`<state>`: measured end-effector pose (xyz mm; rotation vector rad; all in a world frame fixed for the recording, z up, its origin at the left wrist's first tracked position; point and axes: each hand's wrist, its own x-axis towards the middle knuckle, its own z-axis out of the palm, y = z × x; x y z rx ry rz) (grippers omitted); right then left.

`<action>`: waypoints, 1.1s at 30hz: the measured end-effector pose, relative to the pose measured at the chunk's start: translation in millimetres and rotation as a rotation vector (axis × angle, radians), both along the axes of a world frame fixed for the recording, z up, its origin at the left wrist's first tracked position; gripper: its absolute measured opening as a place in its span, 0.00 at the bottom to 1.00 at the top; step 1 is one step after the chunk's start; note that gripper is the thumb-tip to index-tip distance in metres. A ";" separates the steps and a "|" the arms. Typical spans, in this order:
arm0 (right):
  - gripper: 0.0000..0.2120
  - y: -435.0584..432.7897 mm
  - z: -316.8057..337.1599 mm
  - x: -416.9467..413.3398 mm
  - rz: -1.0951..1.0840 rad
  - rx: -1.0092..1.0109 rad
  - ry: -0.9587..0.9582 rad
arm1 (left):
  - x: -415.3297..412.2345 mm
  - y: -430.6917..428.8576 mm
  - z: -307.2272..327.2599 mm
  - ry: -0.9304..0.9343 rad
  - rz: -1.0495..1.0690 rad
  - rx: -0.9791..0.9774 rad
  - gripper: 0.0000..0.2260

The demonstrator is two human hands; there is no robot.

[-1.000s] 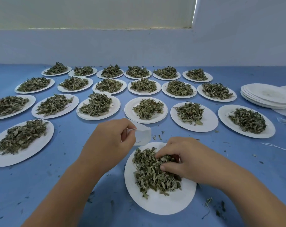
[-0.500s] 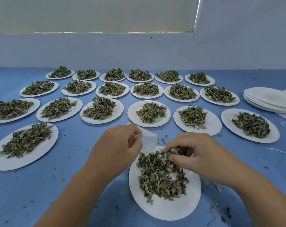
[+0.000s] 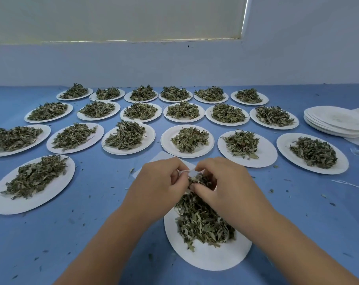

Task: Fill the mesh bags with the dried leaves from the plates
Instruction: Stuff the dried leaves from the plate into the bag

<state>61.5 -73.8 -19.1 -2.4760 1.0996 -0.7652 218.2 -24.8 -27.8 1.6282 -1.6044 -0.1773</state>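
The rim of a white mesh bag (image 3: 186, 170) is pinched by the left hand (image 3: 160, 182), fingers curled, so that the mouth is kept open toward the other hand. A tuft of dried leaves (image 3: 197, 179) is pinched by the right hand (image 3: 223, 182) and held right at that mouth. How much has gone inside cannot be told, since most of the bag is hidden behind the hands.

The bag is judged to be thin, limp and very light. It is best gripped at the rim, where the opening can be spread; held lower down, it would likely fold shut. The leaves look brittle and springy, so small, loosely pinched tufts are advised, as a hard squeeze would probably crumble them.

Just below the hands, the rest of the heap (image 3: 201, 223) is carried by the nearest plate (image 3: 207, 258). Crumbs (image 3: 131, 170) are scattered on the blue surface (image 3: 92, 202). Beyond, rows of loaded plates (image 3: 152, 138) are laid out. A stack of empty plates (image 3: 336, 120) and a white string (image 3: 351, 185) are seen at the right.
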 end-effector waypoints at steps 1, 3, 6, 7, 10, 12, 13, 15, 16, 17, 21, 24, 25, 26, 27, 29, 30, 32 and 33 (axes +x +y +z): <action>0.11 0.8 -0.6 0.4 -0.002 -0.004 -0.009 | -0.7 -0.3 -0.3 0.009 0.002 0.002 0.07; 0.08 1.4 -0.9 1.6 0.000 -0.035 0.008 | -1.6 -0.5 -0.8 0.020 0.008 0.006 0.07; 0.07 -0.5 -1.2 2.1 0.011 -0.059 0.039 | -2.7 -1.1 -1.1 0.043 0.006 0.019 0.06; 0.08 -0.9 -1.0 1.0 0.019 -0.044 0.024 | -2.8 -1.3 -1.2 0.047 0.006 0.027 0.06; 0.07 -0.1 -0.8 -4.2 0.062 0.008 -0.045 | -2.6 -1.4 -1.3 0.072 0.007 0.033 0.06; 0.04 0.7 -1.6 -5.8 0.078 0.007 -0.071 | -2.7 -1.2 -1.2 0.110 0.006 0.033 0.06; 0.03 1.1 -1.6 -5.3 0.084 -0.003 -0.079 | -3.1 -1.1 -1.0 0.133 0.004 0.038 0.06; 0.03 1.7 -0.5 -2.1 0.097 -0.030 -0.079 | -4.3 -1.2 -0.8 0.173 -0.006 0.053 0.06; 0.04 1.9 0.4 -0.4 0.107 -0.048 -0.066 | -4.8 -1.1 -0.7 0.180 -0.011 0.057 0.06; 0.05 1.9 1.2 0.8 0.119 -0.068 -0.047 | -5.1 -1.1 -0.6 0.179 -0.012 0.060 0.06; 0.07 1.5 3.2 -3.4 0.151 -0.043 -0.095 | -3.6 -0.6 -0.4 0.195 0.018 0.072 0.06; 0.07 0.7 4.6 -13.9 0.079 0.016 -0.247 | -1.8 -1.1 -0.5 0.236 0.055 0.075 0.07; 0.07 -0.3 4.5 -17.5 0.049 0.029 -0.259 | -1.5 -1.2 -0.3 0.248 0.066 0.078 0.07; 0.09 -1.6 4.0 -20.5 0.029 0.065 -0.244 | -1.5 -1.3 0.0 0.260 0.076 0.080 0.07; 0.15 -2.4 3.6 -22.1 0.019 0.124 -0.209 | -1.4 -1.5 0.3 0.268 0.087 0.080 0.08; 0.28 -3.6 1.2 -21.2 0.010 0.217 -0.115 | -0.5 -1.8 1.2 0.277 0.112 0.074 0.08; 0.32 -3.3 -0.5 -18.4 0.006 0.235 -0.075 | -0.3 -2.0 1.6 0.278 0.120 0.075 0.08; 0.33 -1.5 -4.2 -11.3 -0.012 0.264 -0.069 | -0.3 -2.4 1.9 0.279 0.125 0.079 0.07; 0.30 -0.8 -5.9 -8.6 -0.027 0.272 -0.098 | -0.4 -2.6 1.8 0.279 0.128 0.078 0.07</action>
